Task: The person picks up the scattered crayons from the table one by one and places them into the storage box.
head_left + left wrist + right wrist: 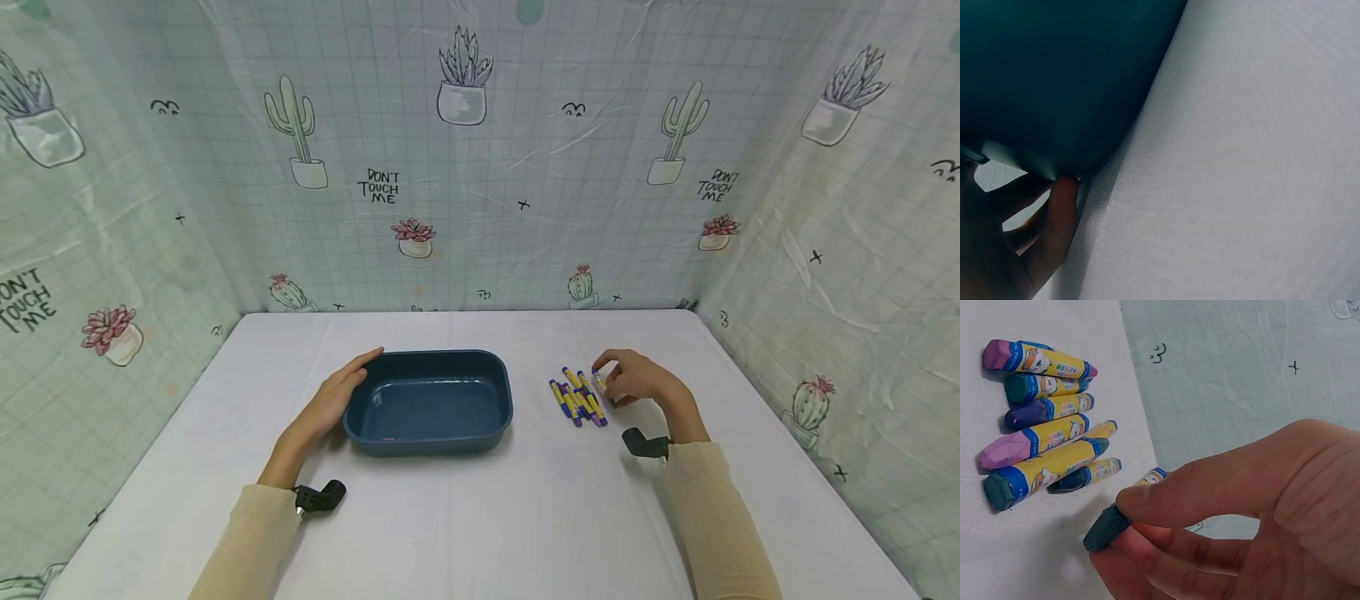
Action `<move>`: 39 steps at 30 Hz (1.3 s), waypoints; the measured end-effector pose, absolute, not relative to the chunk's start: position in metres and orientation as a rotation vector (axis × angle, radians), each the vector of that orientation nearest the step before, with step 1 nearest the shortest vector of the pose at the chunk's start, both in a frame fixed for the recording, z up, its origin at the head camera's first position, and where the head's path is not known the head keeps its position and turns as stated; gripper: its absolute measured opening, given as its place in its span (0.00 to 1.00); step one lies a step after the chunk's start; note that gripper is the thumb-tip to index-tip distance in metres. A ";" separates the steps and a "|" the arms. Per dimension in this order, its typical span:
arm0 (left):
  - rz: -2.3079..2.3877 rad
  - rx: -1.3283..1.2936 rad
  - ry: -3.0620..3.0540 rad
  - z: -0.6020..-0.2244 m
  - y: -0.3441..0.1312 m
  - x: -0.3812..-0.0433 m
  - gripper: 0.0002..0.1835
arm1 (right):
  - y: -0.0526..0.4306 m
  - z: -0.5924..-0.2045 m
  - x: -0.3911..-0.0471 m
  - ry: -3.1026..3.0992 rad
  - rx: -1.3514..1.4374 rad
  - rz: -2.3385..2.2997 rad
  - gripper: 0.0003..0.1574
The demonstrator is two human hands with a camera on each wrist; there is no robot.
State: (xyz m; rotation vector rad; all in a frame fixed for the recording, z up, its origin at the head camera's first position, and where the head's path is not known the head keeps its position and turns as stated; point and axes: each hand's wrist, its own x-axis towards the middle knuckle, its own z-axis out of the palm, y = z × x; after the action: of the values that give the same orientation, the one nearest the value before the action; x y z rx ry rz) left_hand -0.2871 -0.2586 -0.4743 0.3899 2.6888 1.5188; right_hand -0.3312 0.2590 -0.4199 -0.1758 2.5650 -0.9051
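Note:
A dark blue rectangular tray (pixel 427 444) sits on the white table. My left hand (pixel 330 402) rests against its left side, fingers reaching along the far left corner; in the left wrist view, fingertips (pixel 1064 190) touch the outer wall. Right of the tray, my right hand (pixel 639 377) pinches a dark green oil pastel (pixel 1107 529) between thumb and fingers. Its wrapper is yellow and blue, partly covered by the thumb. Close beside that hand lies a loose group of several oil pastels (pixel 1054 467) in similar wrappers, with green, purple, pink and blue ends.
A white cloth covers the table (pixel 465 525). Behind it and along both sides hangs a patterned curtain (pixel 517 242) with cactus drawings. A black wrist camera (pixel 321 497) is strapped to the left wrist, another device (pixel 643 443) to the right. The tray stands left of the pastels.

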 end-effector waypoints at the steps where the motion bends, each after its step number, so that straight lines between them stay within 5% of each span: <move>1: 1.515 0.389 2.692 -0.474 -0.259 -0.287 0.27 | 0.259 -0.419 -0.331 2.565 -0.175 -0.909 0.34; 39: 1.474 0.396 2.713 -0.475 -0.260 -0.287 0.27 | 0.239 -0.378 -0.311 2.614 -0.389 -1.061 0.33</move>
State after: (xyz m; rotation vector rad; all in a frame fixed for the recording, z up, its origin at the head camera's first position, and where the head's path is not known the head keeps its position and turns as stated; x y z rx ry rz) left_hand -0.2871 -0.2596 -0.4747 0.3961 2.7129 1.4737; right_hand -0.3108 0.2385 -0.3776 -0.3888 2.6144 -1.0612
